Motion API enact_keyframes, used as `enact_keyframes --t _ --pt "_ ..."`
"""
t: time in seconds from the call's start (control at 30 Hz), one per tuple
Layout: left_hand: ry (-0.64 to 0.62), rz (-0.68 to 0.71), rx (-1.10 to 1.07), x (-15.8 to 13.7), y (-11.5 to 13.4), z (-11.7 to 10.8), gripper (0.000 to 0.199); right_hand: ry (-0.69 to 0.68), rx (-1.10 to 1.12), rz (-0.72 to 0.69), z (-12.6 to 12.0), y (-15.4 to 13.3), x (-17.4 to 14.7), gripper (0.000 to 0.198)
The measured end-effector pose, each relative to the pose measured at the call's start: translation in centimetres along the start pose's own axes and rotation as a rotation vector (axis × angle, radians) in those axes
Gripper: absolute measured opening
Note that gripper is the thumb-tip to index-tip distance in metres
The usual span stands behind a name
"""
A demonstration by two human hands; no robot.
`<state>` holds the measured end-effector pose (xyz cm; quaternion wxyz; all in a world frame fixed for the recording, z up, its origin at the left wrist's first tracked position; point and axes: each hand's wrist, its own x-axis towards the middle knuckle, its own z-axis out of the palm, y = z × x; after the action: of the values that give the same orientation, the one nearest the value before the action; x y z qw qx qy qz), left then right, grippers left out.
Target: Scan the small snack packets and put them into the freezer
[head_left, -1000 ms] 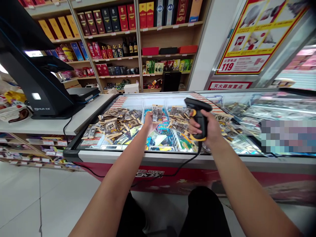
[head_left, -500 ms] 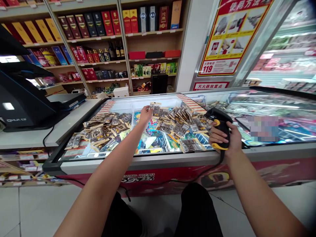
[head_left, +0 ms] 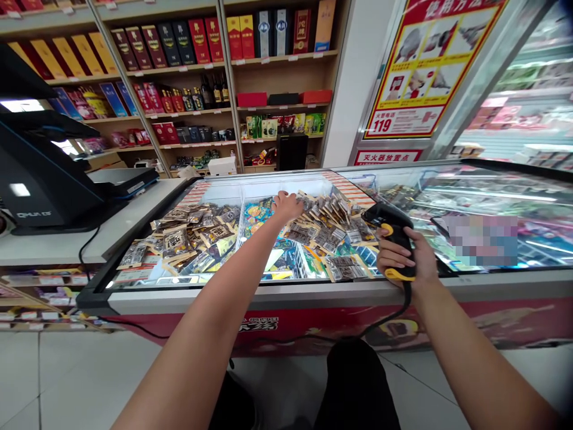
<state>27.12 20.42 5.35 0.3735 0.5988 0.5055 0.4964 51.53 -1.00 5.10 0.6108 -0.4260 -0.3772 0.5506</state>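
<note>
- Packets, right pile [head_left: 329,234]: lying on the glass top of a freezer [head_left: 165,301], between the two hands; probably weighing little, bending softly and sliding easily on their smooth film. Best hold, by judgement: the tan end strip, pinched between thumb and finger; hard squeezing is likely creasing the wrapper rather than breaking it.
- Scanner [head_left: 394,218]: hanging above the glass in the right hand; seeming stiff, fairly light and a little top-heavy, with the handle offering the surest hold. A dark cord [head_left: 406,301] is trailing from its base, probably tugging slightly.
- Look of packets: showing dark contents through clear film, with tan strips bordering the ends; several are overlapping in a slanting row, while one front packet [head_left: 348,267] is lying flat near the freezer's front edge.
- Look of scanner: showing a black body, with yellow marking the trigger and the base.
- Packets, left pile [head_left: 197,233]: lying loosely heaped, some displaying large dark lettering.
- Left hand [head_left: 287,206]: sitting at the right pile's left edge, fingers bending; whether they are gripping a packet, cannot tell.
- Right hand [head_left: 421,257]: wrapping firmly round the scanner's handle, well apart from the left.
</note>
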Motion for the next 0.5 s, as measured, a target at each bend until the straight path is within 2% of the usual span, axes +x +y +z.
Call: enact_keyframes --t 0.13,0.23,0.33,0.4,0.5 --pt "-0.073 0.068 0.071 -0.2 0.2 -1.1 0.026 0.003 0.064 0.026 0.1 0.0 0.2 0.036" --pt "-0.030 0.122 0.187 -0.9 0.3 -3.3 0.023 0.013 0.040 0.018 0.2 -0.1 0.1 0.035" --pt "-0.018 0.160 0.600 -2.6 0.0 -7.6 0.028 -0.001 -0.031 0.003 0.2 0.0 0.0 0.036" --pt "-0.059 0.152 0.936 -4.2 -0.6 -11.4 0.036 -0.004 -0.067 0.008 0.2 0.1 0.1 0.037" --pt "-0.089 0.093 1.245 -7.2 -1.8 -17.3 0.041 -0.004 -0.061 0.039 -0.2 0.3 0.3 0.037"
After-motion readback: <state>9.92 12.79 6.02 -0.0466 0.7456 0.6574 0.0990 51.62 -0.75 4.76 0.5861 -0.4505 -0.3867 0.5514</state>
